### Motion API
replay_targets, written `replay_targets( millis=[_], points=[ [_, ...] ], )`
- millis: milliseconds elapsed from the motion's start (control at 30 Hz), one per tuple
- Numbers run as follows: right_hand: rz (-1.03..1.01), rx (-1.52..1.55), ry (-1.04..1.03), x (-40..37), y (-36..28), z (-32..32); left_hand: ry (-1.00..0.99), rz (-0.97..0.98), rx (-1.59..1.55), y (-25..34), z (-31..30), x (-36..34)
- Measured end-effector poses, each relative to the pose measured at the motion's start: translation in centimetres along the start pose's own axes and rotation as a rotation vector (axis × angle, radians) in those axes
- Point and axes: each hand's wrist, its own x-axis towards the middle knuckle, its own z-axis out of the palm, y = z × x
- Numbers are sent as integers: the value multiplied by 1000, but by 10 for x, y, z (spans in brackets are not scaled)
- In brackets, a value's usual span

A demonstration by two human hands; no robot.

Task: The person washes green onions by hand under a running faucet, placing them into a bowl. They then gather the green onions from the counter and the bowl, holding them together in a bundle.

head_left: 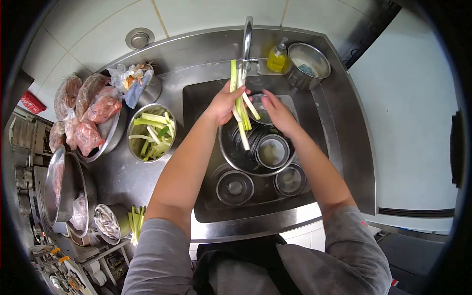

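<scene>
Several green and white stalks [242, 120] are gripped in my left hand [227, 103], over the sink and just below the faucet [247, 42]. Close on their right is my right hand [276, 112], its fingers apart and nothing visible in it. Beneath both hands a large metal bowl [231, 156] sits in the sink, with dark dishes and a smaller bowl [273, 151] inside. Left of the sink, a metal bowl [131, 142] holds more cut stalks [153, 129].
Bagged meat [91, 135] fills bowls at the left. Two small bowls [235, 188] [290, 180] lie at the sink's front. A yellow soap bottle [277, 59] and a metal pot [300, 81] stand behind it. More stalks [136, 222] are at the counter's front left.
</scene>
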Motion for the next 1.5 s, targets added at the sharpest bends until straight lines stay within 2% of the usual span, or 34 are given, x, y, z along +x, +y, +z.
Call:
replay_targets(
  millis=[33, 67, 100, 133, 200, 233, 300, 367, 400, 500, 567, 667, 733, 833, 900, 1033, 1167, 1200, 1267, 1300, 1333, 1400, 1433, 1467, 1500],
  points=[
    [67, 451, -111, 8, -24, 14, 11, 29, -5, -3, 3, 4],
    [144, 584, -150, 1, -59, 23, 23, 59, -10, -6, 6, 9],
    [-8, 739, -155, 21, -39, 45, 131, 174, -34, -12, 12, 17],
    [181, 784, -216, 10, -63, 43, 136, 174, -34, -15, 8, 24],
    [195, 604, -136, 15, -63, 63, 340, 254, 35, -14, 1, 30],
    [199, 602, -145, 15, -62, 69, 438, 282, 187, -15, 4, 29],
    [164, 543, 11, 11, -59, 78, 433, 310, 248, -16, 3, 28],
    [186, 541, 35, 14, -57, 76, 419, 394, 427, -19, 9, 22],
    [203, 541, 67, 15, -57, 74, 429, 588, 621, -22, 12, 22],
    [186, 558, 92, 19, -56, 70, 384, 546, 506, -28, 18, 19],
    [136, 568, 133, 19, -53, 70, 275, 429, 335, -26, 19, 22],
    [100, 737, 44, 15, -45, 67, 306, 359, 398, -23, 16, 27],
    [168, 774, 38, 12, -42, 64, 342, 303, 323, -31, 13, 33],
    [117, 746, 15, 15, -38, 60, 269, 346, 330, -27, 16, 30],
    [105, 694, 57, 18, -36, 58, 181, 255, 343, -27, 20, 17],
    [126, 674, 135, 15, -43, 61, 194, 312, 243, -23, 27, 9],
    [142, 624, 124, 3, -43, 67, 410, 104, 188, -20, 21, 8],
    [143, 650, 109, 1, -47, 67, 418, 98, 174, -19, 13, 11],
    [173, 662, 85, -4, -36, 71, 309, 86, 182, -26, -2, 14],
    [72, 618, 138, 2, -32, 72, 340, 255, 132, -35, 2, 18],
    [-41, 575, 192, 6, -30, 72, 344, 256, 122, -41, 5, 18],
    [-51, 551, 240, 7, -33, 70, 371, 359, 59, -39, 8, 20],
    [-68, 393, 227, 6, -35, 66, 301, 349, 26, -38, 9, 18],
    [-90, 235, 216, 8, -38, 62, 250, 255, 97, -33, 5, 15],
    [-173, 180, 190, 8, -39, 61, 238, 224, 117, -30, -2, 16]
  ],
)
